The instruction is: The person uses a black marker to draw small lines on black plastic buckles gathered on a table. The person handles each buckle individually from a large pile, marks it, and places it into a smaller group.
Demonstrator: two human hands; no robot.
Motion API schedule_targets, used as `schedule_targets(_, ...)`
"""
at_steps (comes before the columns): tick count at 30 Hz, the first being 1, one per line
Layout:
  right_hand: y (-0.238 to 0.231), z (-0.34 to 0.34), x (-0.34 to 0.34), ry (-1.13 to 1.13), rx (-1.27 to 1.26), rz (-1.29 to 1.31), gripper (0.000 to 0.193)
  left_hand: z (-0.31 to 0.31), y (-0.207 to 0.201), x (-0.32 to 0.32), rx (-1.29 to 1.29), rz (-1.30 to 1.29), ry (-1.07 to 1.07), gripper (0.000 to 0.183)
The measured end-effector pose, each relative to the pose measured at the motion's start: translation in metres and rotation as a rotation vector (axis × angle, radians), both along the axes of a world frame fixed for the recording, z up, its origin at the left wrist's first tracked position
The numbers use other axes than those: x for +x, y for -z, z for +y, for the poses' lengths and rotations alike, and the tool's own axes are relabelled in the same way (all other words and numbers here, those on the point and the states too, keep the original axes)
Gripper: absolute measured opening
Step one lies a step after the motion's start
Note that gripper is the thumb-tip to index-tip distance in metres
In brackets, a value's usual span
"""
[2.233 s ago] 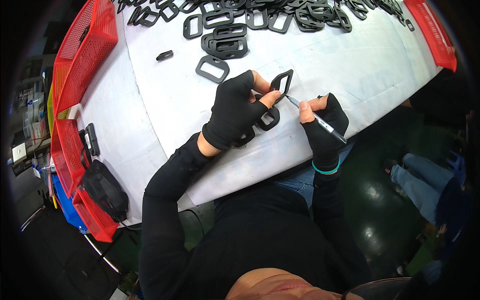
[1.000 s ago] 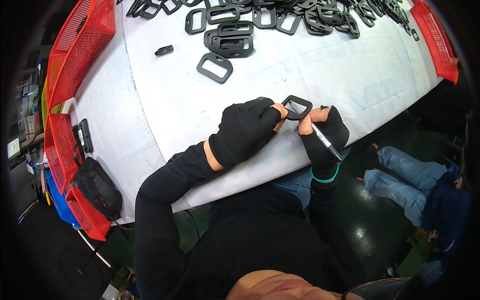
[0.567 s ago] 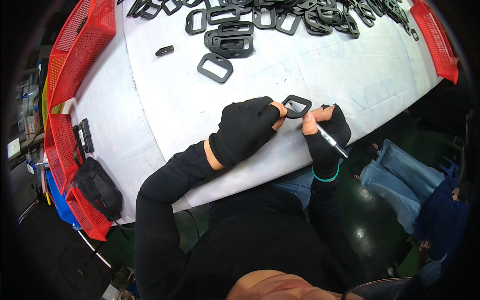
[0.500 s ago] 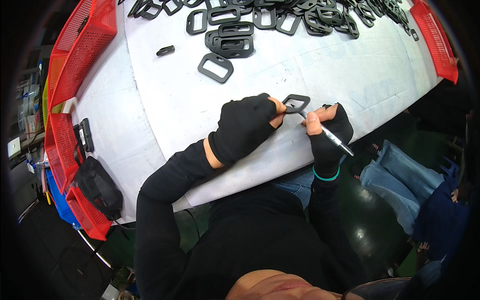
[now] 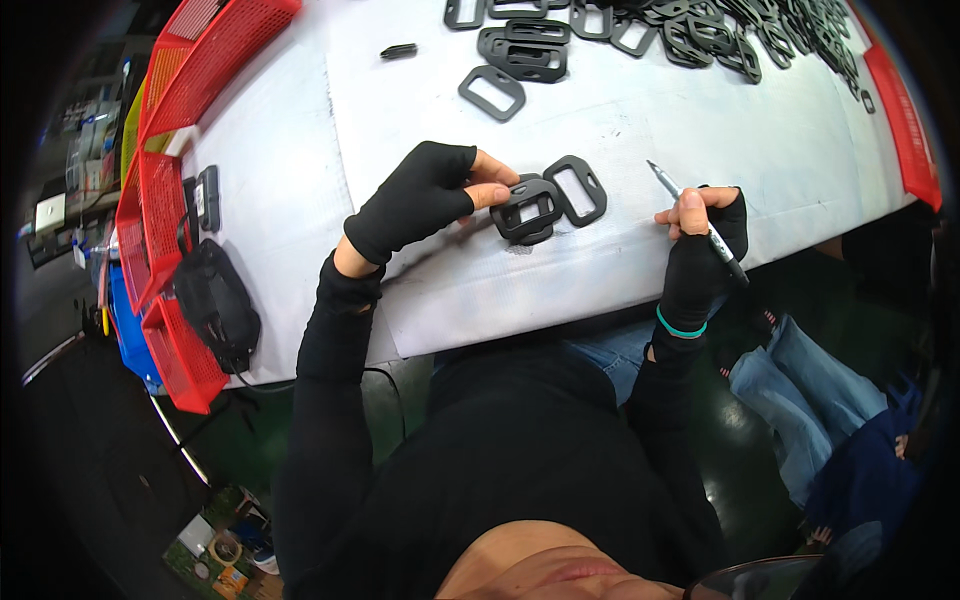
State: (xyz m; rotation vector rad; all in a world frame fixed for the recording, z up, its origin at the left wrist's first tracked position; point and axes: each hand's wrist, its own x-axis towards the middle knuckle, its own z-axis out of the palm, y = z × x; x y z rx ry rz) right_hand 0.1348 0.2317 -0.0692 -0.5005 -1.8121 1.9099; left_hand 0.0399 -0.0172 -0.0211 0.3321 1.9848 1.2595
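Observation:
My left hand [image 5: 425, 200], in a black fingerless glove, has its thumb and fingers closed on the edge of a black rectangular frame piece [image 5: 528, 208]. That piece overlaps at least one other like it on the white tabletop. A further black frame piece [image 5: 577, 190] lies slanted against their right side. Off to the right, my gloved right hand [image 5: 708, 235] grips a silver marker pen [image 5: 722, 252] between thumb and fingers, its tip pointing up and left, apart from the pieces. A teal band circles the right wrist.
Loose frame pieces [image 5: 492, 93] and a big heap [image 5: 700, 35] lie farther back. A small black cap [image 5: 398, 50] rests at the far left. Red baskets [image 5: 160, 200] line the left edge, beside a black pouch [image 5: 215, 305]. Another red basket [image 5: 905, 130] stands right. A person in jeans [image 5: 800, 400] is nearby.
The pen has drawn away to the right from the frame piece it was at. My left hand now holds a piece among overlapping ones on the table. The whole view has shifted.

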Motion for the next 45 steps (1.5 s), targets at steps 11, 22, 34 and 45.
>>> schedule_targets(11, -0.004, -0.009, 0.005, -0.044, -0.054, 0.057, 0.013, -0.009, 0.02, 0.023, -0.032, 0.786, -0.12, 0.036)
schedule_targets(22, -0.003, -0.008, 0.004, -0.124, -0.053, 0.102, 0.014, 0.04, 0.018, 0.021, -0.006, 1.178, 0.437, 0.067)
schedule_targets(34, 0.007, -0.013, 0.007, -0.112, -0.02, 0.087, 0.014, 0.038, 0.034, 0.024, -0.005, 1.165, 0.278, 0.044)
schedule_targets(45, 0.012, -0.012, 0.005, -0.105, 0.09, 0.061, 0.012, 0.041, 0.046, 0.021, 0.017, 1.005, 0.143, 0.037)
